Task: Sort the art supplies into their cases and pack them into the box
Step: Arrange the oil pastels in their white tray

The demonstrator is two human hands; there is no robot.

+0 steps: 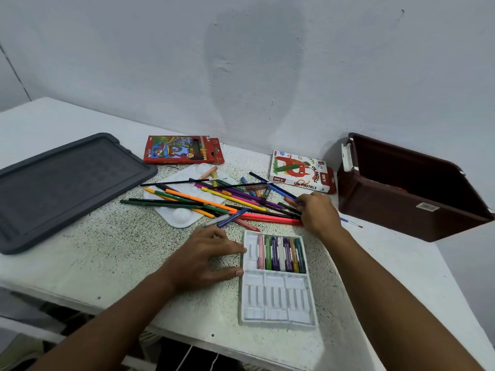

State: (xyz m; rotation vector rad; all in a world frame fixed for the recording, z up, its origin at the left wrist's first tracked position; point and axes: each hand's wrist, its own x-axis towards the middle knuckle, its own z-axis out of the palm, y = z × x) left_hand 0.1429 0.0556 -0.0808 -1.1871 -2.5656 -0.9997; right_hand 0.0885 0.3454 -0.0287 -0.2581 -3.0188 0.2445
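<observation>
A white plastic pastel tray [277, 303] lies in front of me, with several oil pastels [281, 253] in its upper row. My left hand [206, 257] rests flat on the table, fingertips touching the tray's left edge. My right hand [317, 212] reaches into the pile of coloured pencils and brushes [214, 202], its fingers curled round a reddish-brown pastel [290, 201] at the pile's right end. The oil pastels carton [300, 172] and the red pencil carton [182, 149] lie behind the pile. The brown box [409, 194] stands open at the right.
A dark grey lid [61, 188] lies at the left. A white paint palette [184, 210] sits under the pencils. A thin blue-handled brush [351, 223] lies by the brown box. The wall is close behind and the table's front edge is near me.
</observation>
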